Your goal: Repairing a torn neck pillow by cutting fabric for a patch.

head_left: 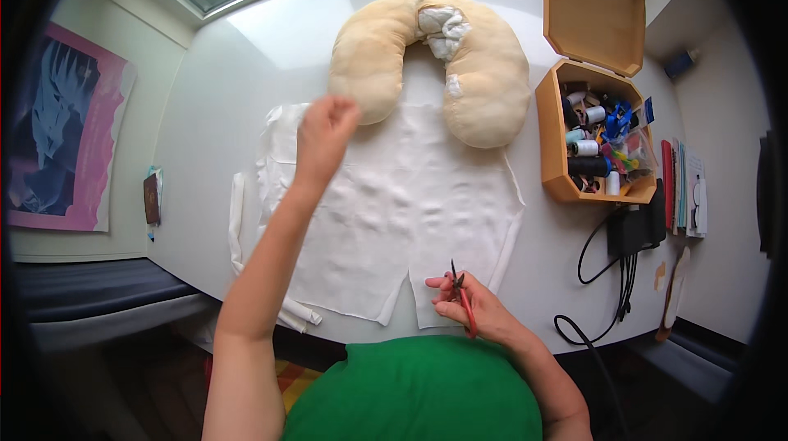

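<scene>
- The right hand (478,307) has its fingers wrapped about small red-handled metal scissors (466,310), points directed away from the body, over the lower edge of the white cloth panel (361,219).
- The left hand (328,125), blurred, is loosely curled beside the left arm of the cream U-shaped stuffed cushion (365,72); whether it pinches anything, I cannot tell.
- The cloth lies spread on the white table (217,125), its near edge notched; the cushion rests beyond it.
- The step looks like trimming or thread work; the next move probably calls for a steady left pinch and scissors brought to it.
- The cushion's inner-edge opening shows white stuffing (443,29).
- The open, angular wooden box (554,141) at right holds white and dark thread spools (584,148) and blue ribbon-like pieces (620,121).
</scene>
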A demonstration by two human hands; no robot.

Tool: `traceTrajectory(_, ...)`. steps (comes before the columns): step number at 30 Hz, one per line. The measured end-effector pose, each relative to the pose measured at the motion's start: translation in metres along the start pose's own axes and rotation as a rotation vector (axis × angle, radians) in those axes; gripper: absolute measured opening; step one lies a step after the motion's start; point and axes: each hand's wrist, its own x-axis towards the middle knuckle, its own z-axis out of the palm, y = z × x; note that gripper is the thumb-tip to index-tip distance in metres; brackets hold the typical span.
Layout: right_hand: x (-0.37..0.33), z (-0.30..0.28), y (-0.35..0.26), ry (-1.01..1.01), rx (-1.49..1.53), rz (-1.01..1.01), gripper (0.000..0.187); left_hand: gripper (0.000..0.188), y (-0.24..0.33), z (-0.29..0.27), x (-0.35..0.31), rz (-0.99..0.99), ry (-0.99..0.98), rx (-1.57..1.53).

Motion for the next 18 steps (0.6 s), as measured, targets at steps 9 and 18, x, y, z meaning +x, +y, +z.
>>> traceTrajectory(9, -0.011, 0.025, 0.005, -0.099, -0.119, 0.150, 0.035, 0.031, 0.015, 0.002, -0.234, 0.112, -0.202, 0.201)
traceTrajectory(18, -0.009, 0.028, 0.009, -0.152, -0.055, 0.112, 0.038, 0.019, 0.004, 0.018, -0.256, 0.090, -0.119, 0.264)
